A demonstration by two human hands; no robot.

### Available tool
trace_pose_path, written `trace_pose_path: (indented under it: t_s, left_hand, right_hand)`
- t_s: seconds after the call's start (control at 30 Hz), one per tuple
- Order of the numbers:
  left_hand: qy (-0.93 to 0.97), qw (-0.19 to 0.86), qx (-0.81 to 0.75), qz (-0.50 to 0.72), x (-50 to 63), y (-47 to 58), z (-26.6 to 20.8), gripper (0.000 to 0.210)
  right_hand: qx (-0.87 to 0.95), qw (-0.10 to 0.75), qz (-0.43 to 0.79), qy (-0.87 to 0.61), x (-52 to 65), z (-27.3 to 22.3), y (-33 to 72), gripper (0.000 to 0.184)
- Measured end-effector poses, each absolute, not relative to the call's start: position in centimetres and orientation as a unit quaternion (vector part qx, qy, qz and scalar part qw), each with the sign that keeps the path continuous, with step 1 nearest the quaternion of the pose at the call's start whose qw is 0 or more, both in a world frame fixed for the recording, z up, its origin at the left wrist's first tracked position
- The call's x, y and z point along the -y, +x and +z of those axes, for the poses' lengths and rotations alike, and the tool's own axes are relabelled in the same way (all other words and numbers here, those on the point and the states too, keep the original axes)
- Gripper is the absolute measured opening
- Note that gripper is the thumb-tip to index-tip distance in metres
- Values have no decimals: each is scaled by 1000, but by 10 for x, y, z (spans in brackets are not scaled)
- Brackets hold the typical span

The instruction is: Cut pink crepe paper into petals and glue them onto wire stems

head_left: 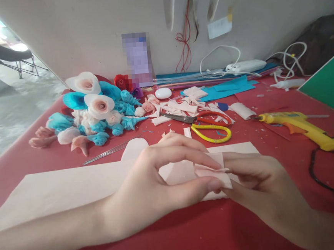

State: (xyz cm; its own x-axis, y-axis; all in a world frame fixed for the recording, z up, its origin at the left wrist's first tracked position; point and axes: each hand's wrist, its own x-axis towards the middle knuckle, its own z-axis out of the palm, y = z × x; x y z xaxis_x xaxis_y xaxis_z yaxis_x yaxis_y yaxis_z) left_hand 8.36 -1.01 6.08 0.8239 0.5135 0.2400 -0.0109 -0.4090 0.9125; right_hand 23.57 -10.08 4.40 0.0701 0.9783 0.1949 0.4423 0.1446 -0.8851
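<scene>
My left hand (pixel 165 179) pinches a small folded piece of pale pink crepe paper (pixel 210 171) between thumb and fingers. From the other side, my right hand (pixel 261 183) grips the same piece at its right edge, with its fingertips partly hidden. The folded piece is held just over a long pale sheet of paper (pixel 59 191) lying flat on the red table. A rounded pale paper piece (pixel 135 148) lies at the sheet's far edge, behind my left hand.
Scissors (pixel 195 119) with red and yellow handles lie behind my hands among paper scraps (pixel 183 106). A yellow glue gun (pixel 302 126) rests at right. Paper flowers (pixel 99 107) are heaped at left, near thin wires (pixel 108 150). Blue paper (pixel 227 87) lies by the wall.
</scene>
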Motion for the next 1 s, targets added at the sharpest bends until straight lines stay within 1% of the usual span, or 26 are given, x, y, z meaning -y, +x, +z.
trace_pose_path:
  t_s: [0.33, 0.47, 0.7, 0.9, 1.0]
  left_hand:
    - [792, 534, -172, 240, 7, 86, 62, 14]
    - [789, 541, -171, 234, 7, 84, 61, 14]
    - [780, 557, -176, 226, 7, 83, 62, 15]
    - [782, 554, -177, 225, 7, 85, 64, 14]
    - [783, 551, -170, 234, 7, 84, 64, 13]
  right_hand:
    - [603, 443, 324, -579, 102, 44, 236, 28]
    - [597, 456, 338, -567, 104, 44, 237, 30]
    - [605, 485, 311, -550, 102, 41, 237, 27]
    - [601, 481, 317, -554, 103, 39, 237, 26]
    - [603, 463, 323, -563, 103, 41, 237, 26]
